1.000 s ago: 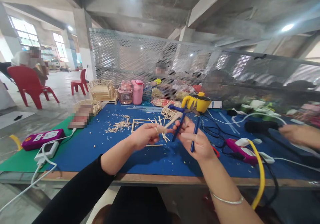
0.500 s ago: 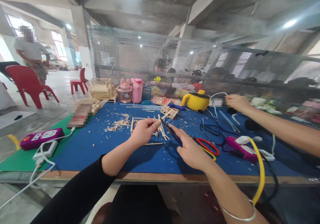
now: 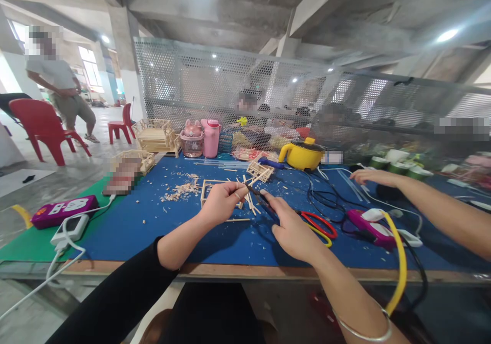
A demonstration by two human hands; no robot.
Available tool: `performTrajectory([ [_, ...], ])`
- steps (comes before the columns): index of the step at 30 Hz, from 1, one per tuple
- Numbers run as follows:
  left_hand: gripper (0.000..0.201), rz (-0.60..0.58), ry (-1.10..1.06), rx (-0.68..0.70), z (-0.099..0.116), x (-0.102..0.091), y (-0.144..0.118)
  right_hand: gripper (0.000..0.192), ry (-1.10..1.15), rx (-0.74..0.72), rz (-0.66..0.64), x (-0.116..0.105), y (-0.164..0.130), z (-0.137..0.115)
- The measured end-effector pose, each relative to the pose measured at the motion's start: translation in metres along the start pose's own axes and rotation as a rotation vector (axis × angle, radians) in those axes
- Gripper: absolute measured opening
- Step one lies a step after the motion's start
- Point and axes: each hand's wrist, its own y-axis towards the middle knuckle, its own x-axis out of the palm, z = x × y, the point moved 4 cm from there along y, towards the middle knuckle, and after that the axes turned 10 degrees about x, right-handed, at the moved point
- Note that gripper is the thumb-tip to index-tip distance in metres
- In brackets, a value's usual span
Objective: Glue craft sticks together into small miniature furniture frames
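Near the middle of the frame your left hand (image 3: 221, 203) is closed around a thin wooden stick (image 3: 249, 199), pinching it between thumb and fingers just above the blue mat (image 3: 153, 226). Your right hand (image 3: 293, 231) lies just right of it, low over the mat, with the fingers loosely stretched; its fingertips touch a dark thin tool (image 3: 261, 199), but I cannot tell if it really grips it. More sticks and a wooden frame (image 3: 209, 186) lie right behind your hands. Just right of your right hand is a pair of red and yellow scissors (image 3: 320, 226), and further right a pink glue gun (image 3: 370, 229) with cables. In the upper middle stand a yellow pot (image 3: 303, 155) and a pink bottle (image 3: 210, 139). At the right edge another person's hand (image 3: 370, 176) rests on the mat. At lower left lies a purple power strip (image 3: 63, 212).
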Motion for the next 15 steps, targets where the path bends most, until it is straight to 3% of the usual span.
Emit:
performTrajectory([
  [7,0.030,-0.033,0.053,0.014,0.0009,-0.0009,0.0003,0.072,0.025,0.006,0.022,-0.0001,0.0014,-0.0020],
  [15,0.037,-0.109,0.091,-0.049,-0.0046,0.0051,-0.0044,0.045,0.093,0.018,-0.048,-0.0011,0.0018,-0.0019],
])
